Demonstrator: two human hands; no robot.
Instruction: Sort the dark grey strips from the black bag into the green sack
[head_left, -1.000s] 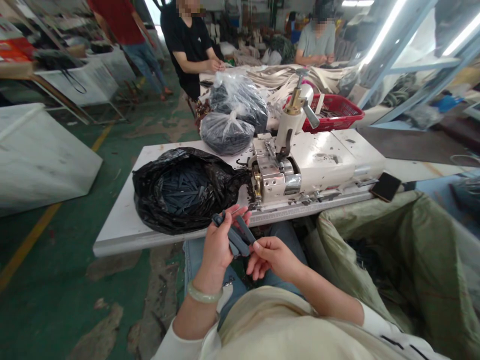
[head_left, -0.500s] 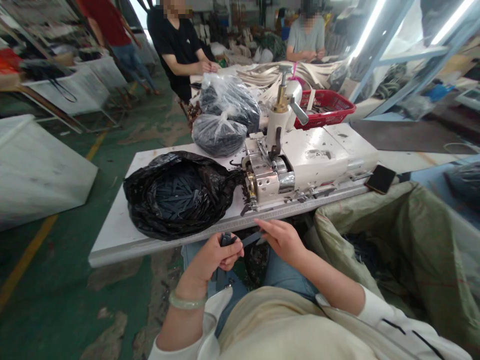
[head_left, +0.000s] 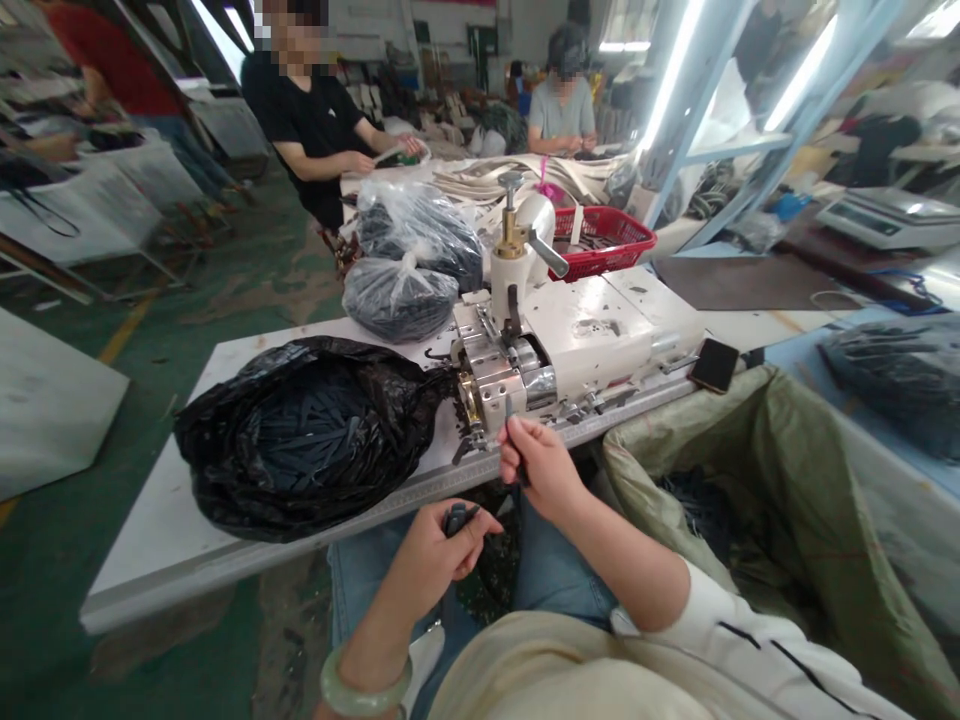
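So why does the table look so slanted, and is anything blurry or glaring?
In the head view, wide-angle distortion slants the table; strip lights glare white up top; the person in red smears at the left edge.

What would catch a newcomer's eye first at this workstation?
The white industrial machine with its brass fitting dominates the table, beside a black plastic bag heaped with dark strips. In front of it, the right hand pinches a dark strip while the left hand holds a small dark piece. To the right, a green woven sack gapes open below the table edge.
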